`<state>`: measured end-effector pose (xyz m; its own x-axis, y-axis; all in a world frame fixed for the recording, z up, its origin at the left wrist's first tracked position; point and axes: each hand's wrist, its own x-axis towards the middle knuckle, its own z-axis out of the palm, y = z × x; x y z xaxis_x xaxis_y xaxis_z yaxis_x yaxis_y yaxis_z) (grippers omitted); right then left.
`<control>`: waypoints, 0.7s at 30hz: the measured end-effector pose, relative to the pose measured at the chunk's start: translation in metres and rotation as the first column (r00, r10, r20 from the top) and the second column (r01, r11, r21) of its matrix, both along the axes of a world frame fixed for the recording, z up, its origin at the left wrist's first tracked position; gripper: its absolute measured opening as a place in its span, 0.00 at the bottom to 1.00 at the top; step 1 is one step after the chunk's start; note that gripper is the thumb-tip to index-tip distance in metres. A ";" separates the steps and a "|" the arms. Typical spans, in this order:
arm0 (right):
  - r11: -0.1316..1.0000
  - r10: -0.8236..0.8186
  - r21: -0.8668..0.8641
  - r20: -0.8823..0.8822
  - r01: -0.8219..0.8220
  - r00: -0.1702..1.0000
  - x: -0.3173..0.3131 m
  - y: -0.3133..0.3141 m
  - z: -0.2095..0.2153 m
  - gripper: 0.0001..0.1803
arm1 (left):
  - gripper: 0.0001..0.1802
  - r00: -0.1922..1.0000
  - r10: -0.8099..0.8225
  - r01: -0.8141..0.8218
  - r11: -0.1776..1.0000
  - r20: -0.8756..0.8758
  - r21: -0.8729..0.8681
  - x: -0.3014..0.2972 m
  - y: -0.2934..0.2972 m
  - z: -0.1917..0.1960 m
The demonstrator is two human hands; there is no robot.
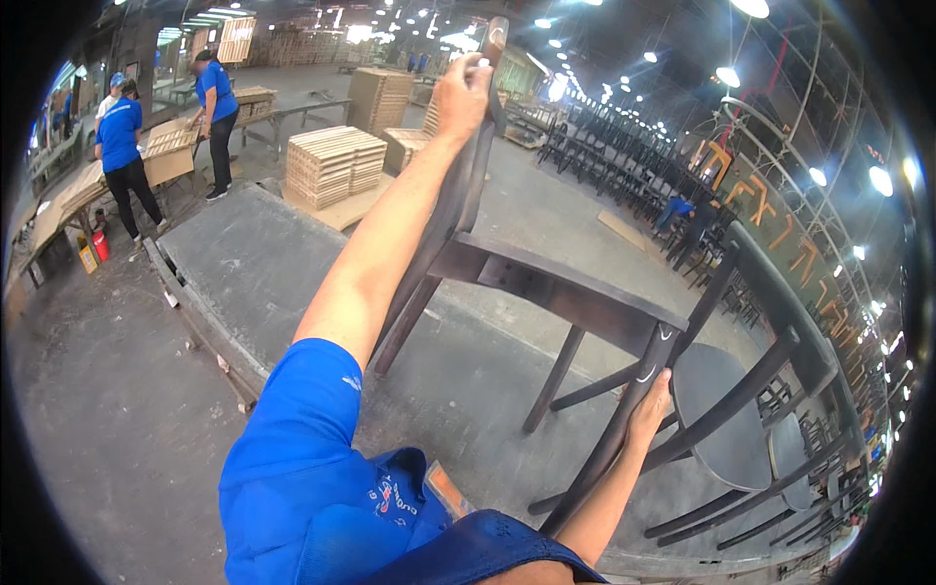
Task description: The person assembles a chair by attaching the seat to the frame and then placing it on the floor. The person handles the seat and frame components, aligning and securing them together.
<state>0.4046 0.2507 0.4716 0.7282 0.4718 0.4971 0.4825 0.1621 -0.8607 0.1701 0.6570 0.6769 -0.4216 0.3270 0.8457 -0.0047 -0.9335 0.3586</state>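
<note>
A dark wooden chair frame (575,292) stands tilted before me on the grey tabletop, its seat opening showing no seat panel. High on its back post, my left hand (461,97) is closed, with a small white piece (483,62) like chalk at its fingertips. Whether its other fingers touch the post is hard to tell. Lower right, my right hand (647,411) wraps round a leg of the chair frame just below the seat corner. White curved marks show on that corner and near the post's top.
Finished dark chairs (726,419) stand close at the right. Beyond the grey table (244,244) are stacked wooden panels (334,161). At the far left, people in blue shirts (120,136) work at benches. Rows of chairs (624,161) fill the back right.
</note>
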 end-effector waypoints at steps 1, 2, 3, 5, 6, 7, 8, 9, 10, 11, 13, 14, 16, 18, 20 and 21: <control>0.998 0.063 0.025 -0.003 -0.063 0.998 0.002 0.001 0.000 0.34 | 0.13 0.998 0.035 -0.038 0.998 0.049 0.054 -0.008 0.006 -0.010; 1.000 0.027 0.004 -0.020 -0.027 0.999 0.004 0.003 0.001 0.34 | 0.13 0.994 -0.094 0.097 0.993 0.053 -0.070 -0.019 0.010 -0.024; 1.000 0.028 -0.001 -0.026 -0.028 0.999 0.005 0.004 0.002 0.34 | 0.14 0.971 -0.222 0.236 0.942 0.085 -0.238 -0.027 0.013 -0.037; 1.000 0.024 0.000 -0.012 -0.024 1.000 0.005 0.007 0.004 0.34 | 0.15 0.921 -0.360 0.388 0.875 0.148 -0.289 -0.034 0.006 -0.078; 0.998 0.062 0.000 -0.074 -0.062 0.995 0.006 0.007 0.007 0.32 | 0.15 0.892 -0.417 0.453 0.827 0.176 -0.334 -0.036 -0.001 -0.096; 0.997 0.073 -0.007 -0.022 -0.073 0.997 0.005 0.009 0.008 0.31 | 0.15 0.853 -0.476 0.522 0.768 0.214 -0.372 -0.038 -0.011 -0.114; 0.997 0.074 -0.018 0.008 -0.074 0.997 0.004 0.009 0.010 0.30 | 0.15 0.891 -0.443 0.445 0.813 0.097 -0.374 -0.039 -0.023 -0.131; 0.997 0.072 -0.029 0.022 -0.071 0.997 0.004 0.011 0.013 0.29 | 0.15 0.912 -0.411 0.377 0.852 -0.017 -0.363 -0.040 -0.038 -0.147; 0.997 0.075 -0.038 0.036 -0.074 0.997 0.003 0.011 0.015 0.23 | 0.15 0.914 -0.387 0.320 0.874 -0.124 -0.365 -0.041 -0.055 -0.163; 0.997 0.059 -0.060 0.094 -0.054 0.994 0.003 0.014 0.017 0.22 | 0.14 0.914 -0.165 0.040 0.945 -0.370 -0.324 -0.046 -0.073 -0.180; 0.994 0.030 -0.110 0.201 -0.008 0.979 0.006 0.020 0.021 0.20 | 0.11 0.863 -0.019 -0.074 0.984 -0.505 -0.164 -0.053 -0.103 -0.204; 0.993 0.060 -0.109 0.122 -0.047 0.991 0.008 0.023 0.023 0.18 | 0.11 0.817 0.105 -0.172 0.983 -0.567 -0.066 -0.057 -0.114 -0.214; 0.992 0.079 -0.114 0.151 -0.062 0.985 0.013 0.029 0.026 0.18 | 0.12 0.679 0.346 -0.337 0.930 -0.647 0.144 -0.067 -0.134 -0.238; 0.992 0.067 -0.117 0.160 -0.048 0.985 0.017 0.035 0.028 0.19 | 0.11 0.588 0.407 -0.422 0.892 -0.699 0.163 -0.077 -0.149 -0.262; 0.988 0.070 -0.143 0.132 -0.051 0.989 0.020 0.036 0.030 0.19 | 0.10 0.541 0.400 -0.475 0.871 -0.740 0.124 -0.088 -0.169 -0.291; 0.986 0.064 -0.158 0.119 -0.045 0.991 0.021 0.038 0.031 0.20 | 0.10 0.521 0.401 -0.521 0.849 -0.754 0.092 -0.093 -0.178 -0.305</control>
<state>0.4259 0.2884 0.5029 0.6372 0.5871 0.4992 0.5803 0.0607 -0.8121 0.0771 0.4786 0.3719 0.1822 0.3996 0.8984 0.7264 -0.6705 0.1509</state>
